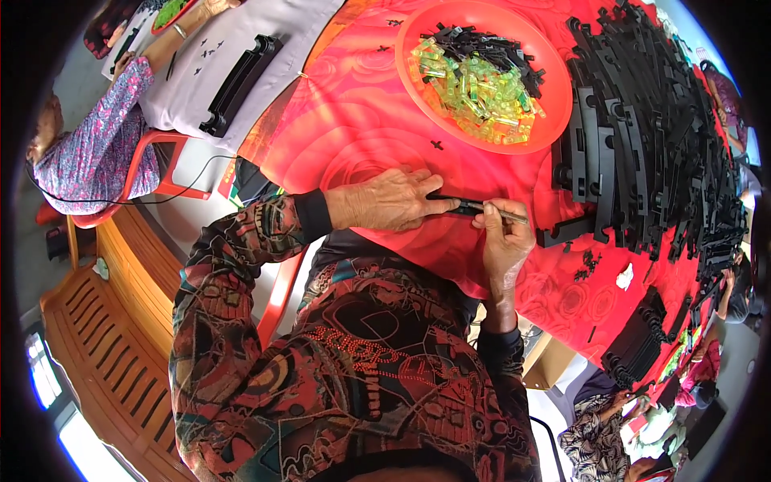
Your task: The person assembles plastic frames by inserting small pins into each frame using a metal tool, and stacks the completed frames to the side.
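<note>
Near the front edge of the red tablecloth [345, 128], my left hand [389, 201] holds down a small black plastic piece [464, 207] with outstretched fingers. The far end of the piece is hidden under those fingers. Pinched in my right hand [506, 239] is a thin, metal-coloured, stick-like tool [514, 216], its tip meeting the black piece; its exact kind is too small to tell. Beyond my hands stands a round red-orange basin [554, 120] with yellow-green translucent pieces [482, 88] and small black clips [482, 42]. One loose black clip [437, 145] lies between basin and hands.
A large pile of long black plastic bars [634, 136] covers the right side. Small black bits [589, 263] and a crumpled white scrap [625, 277] lie nearby. At left, another person [92, 169] sits on a red chair [152, 165] by a pale table holding a black bar [241, 84].
</note>
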Demonstrator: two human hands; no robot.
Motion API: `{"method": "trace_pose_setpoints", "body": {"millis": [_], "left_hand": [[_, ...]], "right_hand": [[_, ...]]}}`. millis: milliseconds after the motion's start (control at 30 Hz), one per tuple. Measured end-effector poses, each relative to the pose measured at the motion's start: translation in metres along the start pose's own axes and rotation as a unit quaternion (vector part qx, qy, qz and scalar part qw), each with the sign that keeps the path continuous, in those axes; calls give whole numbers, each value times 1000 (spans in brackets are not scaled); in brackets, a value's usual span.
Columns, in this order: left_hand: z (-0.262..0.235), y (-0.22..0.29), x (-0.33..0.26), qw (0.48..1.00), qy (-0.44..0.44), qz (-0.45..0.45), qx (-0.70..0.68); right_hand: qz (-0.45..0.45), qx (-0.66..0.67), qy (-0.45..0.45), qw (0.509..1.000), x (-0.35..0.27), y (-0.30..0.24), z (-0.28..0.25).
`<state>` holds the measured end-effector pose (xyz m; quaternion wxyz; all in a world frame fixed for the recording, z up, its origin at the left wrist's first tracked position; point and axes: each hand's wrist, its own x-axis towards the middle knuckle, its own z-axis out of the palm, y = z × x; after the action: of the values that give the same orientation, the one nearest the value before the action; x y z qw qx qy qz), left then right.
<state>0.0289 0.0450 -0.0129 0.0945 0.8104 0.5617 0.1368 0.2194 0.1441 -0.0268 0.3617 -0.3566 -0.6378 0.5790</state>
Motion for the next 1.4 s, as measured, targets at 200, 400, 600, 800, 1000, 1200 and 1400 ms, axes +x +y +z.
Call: {"method": "trace_pose_setpoints", "body": {"millis": [200, 400, 600, 800, 1000, 1200, 1400], "left_hand": [[2, -2, 1, 1000, -12, -2, -13], [-2, -1, 6, 999, -38, -9, -32], [-3, 1, 4, 999, -34, -16, -28], [14, -3, -1, 992, 123, 23, -7], [3, 0, -5, 985, 158, 7, -69], [-24, -18, 4, 986, 152, 58, 20], [-38, -16, 26, 963, 34, 169, 206]], "right_hand": [[-54, -47, -25, 997, 0, 4, -2], [-58, -51, -36, 996, 3, 5, -2], [-13, -11, -23, 1000, 2, 3, -1], [21, 65, -26, 997, 4, -1, -9], [-54, 103, 39, 992, -12, -10, -24], [-72, 108, 142, 981, -28, -10, -41], [-36, 100, 123, 987, -43, -2, -45]]}}
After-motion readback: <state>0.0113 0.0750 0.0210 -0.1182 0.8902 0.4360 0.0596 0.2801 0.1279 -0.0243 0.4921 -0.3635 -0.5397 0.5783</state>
